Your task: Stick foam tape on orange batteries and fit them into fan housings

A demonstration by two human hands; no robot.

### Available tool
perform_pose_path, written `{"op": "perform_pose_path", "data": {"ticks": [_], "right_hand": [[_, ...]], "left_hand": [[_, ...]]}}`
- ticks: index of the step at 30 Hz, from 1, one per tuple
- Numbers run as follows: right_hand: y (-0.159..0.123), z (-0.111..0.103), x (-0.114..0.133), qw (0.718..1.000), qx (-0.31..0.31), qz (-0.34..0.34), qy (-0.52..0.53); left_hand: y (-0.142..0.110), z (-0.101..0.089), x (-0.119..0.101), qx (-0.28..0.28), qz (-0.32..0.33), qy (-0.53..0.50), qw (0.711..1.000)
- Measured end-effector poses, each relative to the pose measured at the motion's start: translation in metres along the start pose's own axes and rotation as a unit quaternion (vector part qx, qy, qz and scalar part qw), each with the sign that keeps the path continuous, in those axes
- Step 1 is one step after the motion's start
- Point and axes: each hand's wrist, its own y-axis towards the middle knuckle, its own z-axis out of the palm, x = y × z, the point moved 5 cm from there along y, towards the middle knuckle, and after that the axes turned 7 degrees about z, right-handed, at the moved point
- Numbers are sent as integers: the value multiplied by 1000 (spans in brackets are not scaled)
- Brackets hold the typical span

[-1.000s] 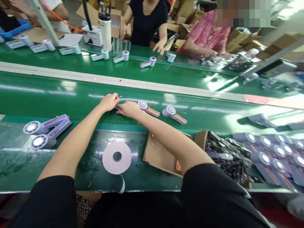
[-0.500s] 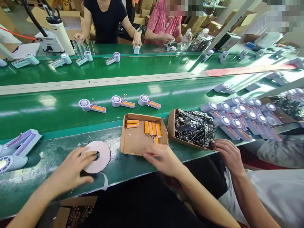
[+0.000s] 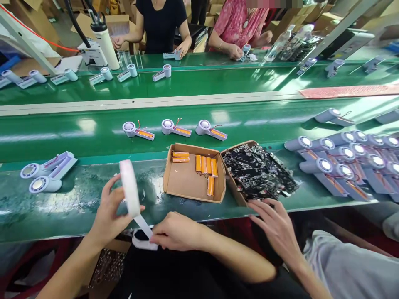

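- While the left hand [image 3: 109, 209] holds it up on edge, the white tape roll [image 3: 129, 189] is left of centre in the lower half of the frame, above the near edge of the green worktable [image 3: 102, 182].
- The left fingers are bent around the roll's lower part, with one fingertip showing past its right side.
- From the roll's underside a tape strip [image 3: 144, 227] slants down to the right hand [image 3: 176, 232], at lower centre, whose thumb and curled fingers pinch it; a loose loop curves below.
- Just above the right hand, near the middle of the frame, a shallow cardboard tray [image 3: 187, 182] holds seven orange cells [image 3: 210, 185].
- Against its right side, an open box [image 3: 235, 187] is heaped with black parts [image 3: 255, 168]; a co-worker's hand [image 3: 271, 216] touches its lower edge, fingers extended.
- Two lilac fan units [image 3: 45, 185] lie at left; many more [image 3: 324, 166] crowd the right.
- Three fan units with orange cells [image 3: 177, 128] rest along the green belt [image 3: 93, 133] across the middle.
- Two people [image 3: 162, 25] work beyond, at the top.
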Motion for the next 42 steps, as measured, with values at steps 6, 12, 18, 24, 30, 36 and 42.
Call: {"op": "perform_pose_path", "data": {"ticks": [6, 12, 18, 24, 30, 36, 42], "right_hand": [[-18, -41, -56, 991, -112, -50, 51], [63, 46, -4, 975, -41, -85, -202], [150, 133, 44, 945, 73, -74, -310], [116, 116, 85, 990, -6, -110, -88], [98, 152, 102, 990, 127, -39, 51], [97, 189, 85, 952, 69, 36, 296], [96, 169, 83, 925, -60, 39, 372]], "left_hand": [[-17, 9, 23, -36, -123, 27, 991], [-5, 37, 14, 33, 16, 61, 997], [2, 36, 7, 43, 38, 97, 994], [6, 7, -12, 50, 88, 171, 980], [11, -28, -17, 90, 88, 245, 961], [14, -41, -19, 138, 50, 254, 956], [-39, -3, -41, 24, 36, 101, 994]]}}
